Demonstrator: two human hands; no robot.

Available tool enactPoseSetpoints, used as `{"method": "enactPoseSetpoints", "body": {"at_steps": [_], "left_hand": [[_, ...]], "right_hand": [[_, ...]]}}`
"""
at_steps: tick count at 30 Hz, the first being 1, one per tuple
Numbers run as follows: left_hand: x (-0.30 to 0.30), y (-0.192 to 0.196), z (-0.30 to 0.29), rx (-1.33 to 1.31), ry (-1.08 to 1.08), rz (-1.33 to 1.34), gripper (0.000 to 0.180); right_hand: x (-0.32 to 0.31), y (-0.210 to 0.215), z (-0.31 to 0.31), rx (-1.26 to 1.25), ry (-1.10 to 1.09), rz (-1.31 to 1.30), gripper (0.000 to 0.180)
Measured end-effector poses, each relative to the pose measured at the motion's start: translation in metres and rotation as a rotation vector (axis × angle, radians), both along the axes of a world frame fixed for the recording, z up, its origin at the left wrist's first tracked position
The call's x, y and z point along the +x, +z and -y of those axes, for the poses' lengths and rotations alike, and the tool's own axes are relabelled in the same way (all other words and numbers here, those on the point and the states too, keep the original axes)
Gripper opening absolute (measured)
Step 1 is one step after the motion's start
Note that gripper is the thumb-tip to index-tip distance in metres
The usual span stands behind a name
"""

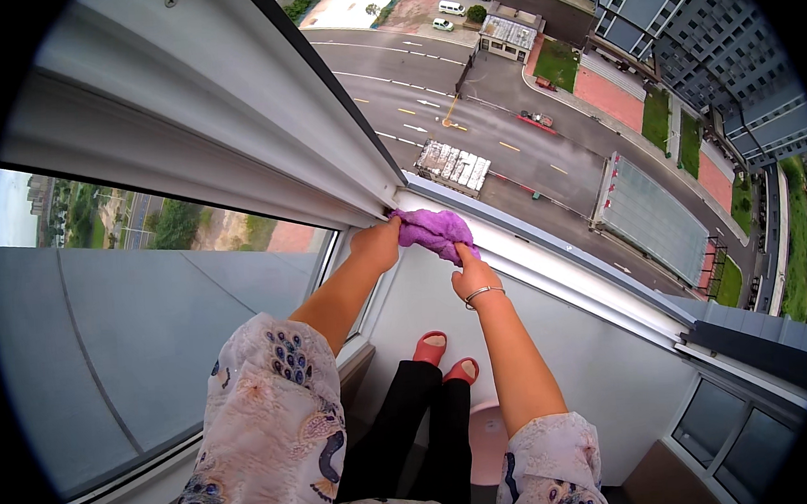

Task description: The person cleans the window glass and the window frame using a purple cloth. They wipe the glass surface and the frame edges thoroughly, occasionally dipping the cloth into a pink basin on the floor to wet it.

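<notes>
You are clamping the crumpled purple plush cloth (432, 230) between left hand (376, 245) and right hand (475, 277), its long axis running along the white window sill (551, 276).

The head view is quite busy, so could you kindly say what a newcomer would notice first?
The bright purple cloth stands out first, held by the left grip and right grip at the white window sill. Far below outside, a street crosses the upper right. Red slippers show near the picture's lower middle.
</notes>
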State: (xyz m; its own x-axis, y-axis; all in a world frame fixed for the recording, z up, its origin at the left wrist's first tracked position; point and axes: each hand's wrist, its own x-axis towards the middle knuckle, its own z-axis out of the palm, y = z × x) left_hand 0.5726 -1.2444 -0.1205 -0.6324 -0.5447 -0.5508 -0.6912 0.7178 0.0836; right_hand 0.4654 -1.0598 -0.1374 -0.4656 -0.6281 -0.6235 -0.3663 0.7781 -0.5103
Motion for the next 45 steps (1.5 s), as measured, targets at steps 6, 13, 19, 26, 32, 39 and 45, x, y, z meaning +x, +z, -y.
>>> {"method": "enactPoseSetpoints", "body": {"at_steps": [6,13,19,26,32,39,45], "left_hand": [[-0.002,0.026,-0.032,0.008,0.055,0.093,0.072],[-0.021,-0.015,0.001,-0.040,0.077,0.120,0.059],[-0.030,-0.002,-0.020,-0.040,0.190,0.093,0.069],[-0.052,0.006,-0.089,0.097,0.185,0.083,0.073],[-0.041,-0.001,-0.066,0.051,0.031,0.122,0.072],[-0.010,0.002,-0.080,0.060,0.080,-0.142,0.065],[-0.034,0.008,-0.058,0.247,0.201,-0.068,0.050]], "right_hand": [[0.002,0.013,-0.006,0.092,0.100,-0.032,0.071],[0.004,0.024,-0.012,0.150,0.145,-0.121,0.071],[0.000,0.019,-0.009,0.102,0.098,-0.108,0.064],[-0.019,0.017,-0.073,0.139,0.026,-0.172,0.055],[-0.014,0.000,-0.060,-0.004,-0.026,-0.121,0.057],[-0.007,0.015,-0.025,0.070,-0.032,0.038,0.060],[-0.024,0.024,-0.047,0.111,0.082,-0.114,0.056]]}}
